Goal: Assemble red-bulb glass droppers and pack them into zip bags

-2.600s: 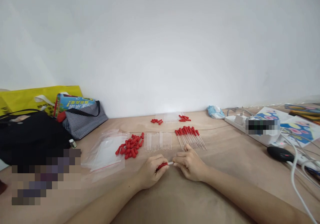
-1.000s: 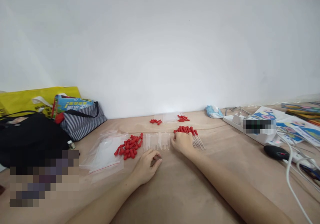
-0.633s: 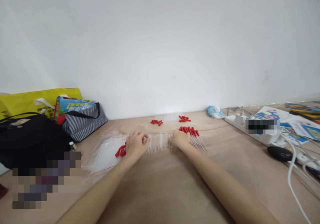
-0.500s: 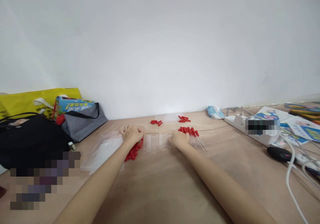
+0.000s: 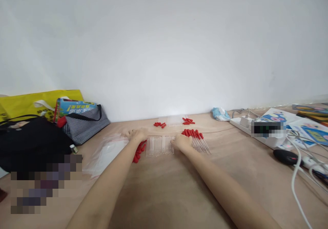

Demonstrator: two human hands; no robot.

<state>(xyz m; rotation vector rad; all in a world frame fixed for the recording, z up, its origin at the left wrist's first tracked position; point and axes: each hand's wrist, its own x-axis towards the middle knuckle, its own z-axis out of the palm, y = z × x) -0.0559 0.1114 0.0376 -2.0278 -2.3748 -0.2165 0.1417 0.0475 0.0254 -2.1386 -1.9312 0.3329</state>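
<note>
Several clear thin tubes (image 5: 159, 146) lie side by side in a row on the wooden table (image 5: 159, 188). My left hand (image 5: 135, 134) is just beyond the left end of the row, above a pile of red rubber bulbs (image 5: 139, 150); its fingers are blurred. At the right end of the row is my right hand (image 5: 181, 142), with fingers curled down on the tubes; what its fingertips hold is hidden. Beside it, several tubes with red bulbs on their ends (image 5: 196, 134) lie slanted. Further back are a clear bag of tubes (image 5: 173, 120) and two small groups of red bulbs (image 5: 160, 125).
Clear plastic bags (image 5: 109, 154) lie left of the bulbs. Further left are a striped bag (image 5: 85, 125), a black bag (image 5: 33, 143) and a small bottle (image 5: 73, 148). A power strip (image 5: 266, 138), cables, papers and a blue-white packet (image 5: 220, 114) are at the right.
My left hand has shifted slightly right and away from me, and its fingers are more spread. My right hand has moved slightly to the left.
</note>
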